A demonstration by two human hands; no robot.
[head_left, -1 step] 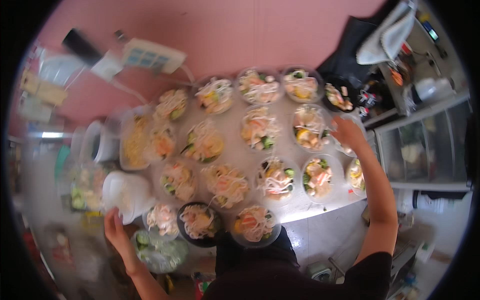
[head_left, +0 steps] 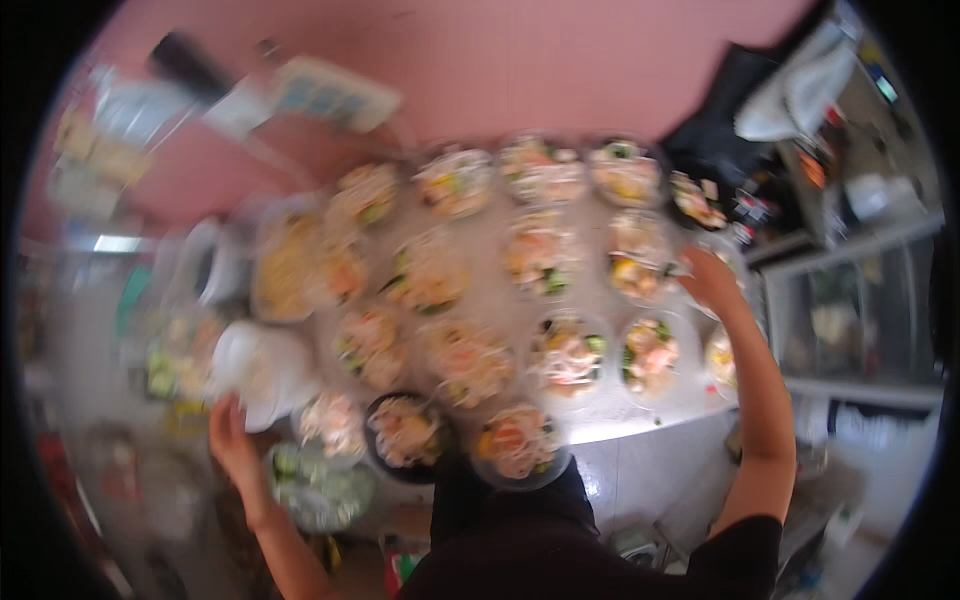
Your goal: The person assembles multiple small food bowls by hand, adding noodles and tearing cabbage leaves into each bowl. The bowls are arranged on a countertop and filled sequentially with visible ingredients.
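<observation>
My left hand is at the near-left end of the table, its fingers closed at the edge of a white plastic tub that has pale contents. At the right end, my right hand reaches over the table beside a clear bowl of mixed food. Motion blur smears its fingers, and anything in them cannot be made out. Rows of similar clear bowls hold pale strips, broccoli and orange pieces, among them one bowl in the middle and another nearer my right forearm. A black bowl stands at the near edge.
A rectangular tub of yellowish food stands at the left, near a bag of green vegetables. Against the pink wall is a white power strip. A black bowl occupies the far-right corner, by a clear-fronted cabinet.
The whole view has shifted, so the bowls and table appear farther right, and it is blurrier. Both hands keep nearly the same places beside the tub and the right-end bowls.
</observation>
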